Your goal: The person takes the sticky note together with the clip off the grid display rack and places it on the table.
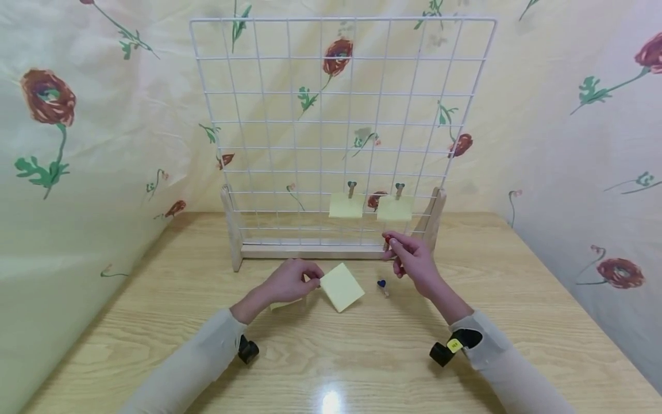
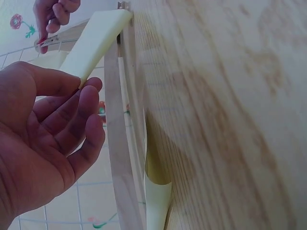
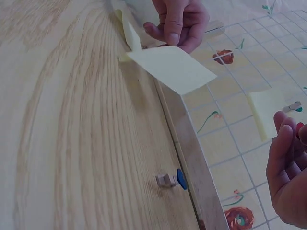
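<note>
Between thumb and fingers, my left hand point(image 1: 291, 280) pinches the corner of a pale yellow sticky note point(image 1: 342, 287), held above the table. My right hand point(image 1: 414, 260) pinches a small wooden clothespin with a red top point(image 1: 387, 240), just below a note hanging on the grid. In the right wrist view most of that clothespin is hidden by the fingers. A clothespin with a blue heart point(image 1: 383, 287) lies on the table between the hands. Under the left hand, another yellow note point(image 2: 158, 191) rests on the table with a curled edge.
A white wire grid point(image 1: 320, 122) stands upright in a wooden base point(image 1: 310, 252) at the back. Low on it, dark green-topped clothespins hold a left note point(image 1: 345, 206) and a right note point(image 1: 395, 208). Flowered cloth point(image 1: 103, 144) surrounds the wooden table point(image 1: 331, 351).
</note>
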`<state>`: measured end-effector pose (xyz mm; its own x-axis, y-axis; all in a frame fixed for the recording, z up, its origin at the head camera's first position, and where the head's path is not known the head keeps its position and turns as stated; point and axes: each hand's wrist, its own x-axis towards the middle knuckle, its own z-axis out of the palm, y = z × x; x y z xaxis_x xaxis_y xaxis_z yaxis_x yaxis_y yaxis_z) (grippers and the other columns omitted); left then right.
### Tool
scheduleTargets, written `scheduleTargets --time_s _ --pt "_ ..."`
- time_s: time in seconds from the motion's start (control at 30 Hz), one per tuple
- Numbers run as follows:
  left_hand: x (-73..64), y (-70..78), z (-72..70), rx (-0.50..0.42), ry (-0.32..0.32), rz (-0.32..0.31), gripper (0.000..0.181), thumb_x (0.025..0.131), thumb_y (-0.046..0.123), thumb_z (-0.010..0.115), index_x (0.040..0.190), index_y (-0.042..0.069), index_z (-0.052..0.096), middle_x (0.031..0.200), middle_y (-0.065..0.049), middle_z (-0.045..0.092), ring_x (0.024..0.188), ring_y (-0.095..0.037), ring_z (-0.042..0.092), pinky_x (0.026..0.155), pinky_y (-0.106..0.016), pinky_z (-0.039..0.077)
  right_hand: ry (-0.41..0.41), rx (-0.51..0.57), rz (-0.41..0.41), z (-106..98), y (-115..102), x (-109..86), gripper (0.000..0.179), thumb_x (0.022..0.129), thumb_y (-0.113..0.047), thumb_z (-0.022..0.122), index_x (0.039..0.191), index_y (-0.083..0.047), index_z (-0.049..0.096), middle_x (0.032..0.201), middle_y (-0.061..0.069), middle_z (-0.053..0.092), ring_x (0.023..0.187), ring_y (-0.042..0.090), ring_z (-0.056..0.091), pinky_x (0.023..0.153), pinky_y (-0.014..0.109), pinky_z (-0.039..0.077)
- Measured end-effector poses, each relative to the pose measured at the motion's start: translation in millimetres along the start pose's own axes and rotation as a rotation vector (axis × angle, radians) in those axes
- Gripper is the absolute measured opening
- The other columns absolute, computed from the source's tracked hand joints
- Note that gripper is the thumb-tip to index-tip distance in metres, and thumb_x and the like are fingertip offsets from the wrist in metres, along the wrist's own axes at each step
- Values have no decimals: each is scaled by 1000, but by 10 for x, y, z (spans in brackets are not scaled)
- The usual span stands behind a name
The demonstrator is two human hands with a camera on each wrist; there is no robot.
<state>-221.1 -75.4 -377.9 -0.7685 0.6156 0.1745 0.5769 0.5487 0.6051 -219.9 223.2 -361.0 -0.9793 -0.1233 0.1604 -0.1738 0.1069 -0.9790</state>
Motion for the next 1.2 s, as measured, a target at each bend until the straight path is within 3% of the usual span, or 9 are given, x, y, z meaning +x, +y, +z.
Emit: scheduleTargets --time_s 0.3,0.5,0.87,1.2 --pt "15 -20 -46 -24 -44 -41 15 90 8 61 101 5 71 89 -2 69 64 -6 59 60 -22 50 -31 -75 -10 -93 13 6 36 103 -15 46 128 9 54 68 -2 61 49 7 47 43 20 41" --pt "54 -38 -79 -68 -97 -61 16 90 6 59 101 2 70 89 -7 70 56 -13 63 54 -23 52 -51 -81 -3 -130 19 -11 36 103 -13 45 127 13 52 68 -1 59 49 6 46 43 20 39" --pt "168 -71 -138 -102 -165 -46 18 92 6 58 103 -1 70 90 -11 72 55 -20 66 54 -26 52 -97 -112 94 -180 123 -33 35 101 -10 48 125 15 52 68 0 58 50 6 45 45 20 38" --pt "241 -159 -119 -79 -188 -80 17 91 7 59 99 4 73 83 -5 72 53 -19 63 51 -25 48 -168 -197 184 -252 240 -61 34 101 -12 47 122 14 55 72 4 57 53 8 45 47 20 38"
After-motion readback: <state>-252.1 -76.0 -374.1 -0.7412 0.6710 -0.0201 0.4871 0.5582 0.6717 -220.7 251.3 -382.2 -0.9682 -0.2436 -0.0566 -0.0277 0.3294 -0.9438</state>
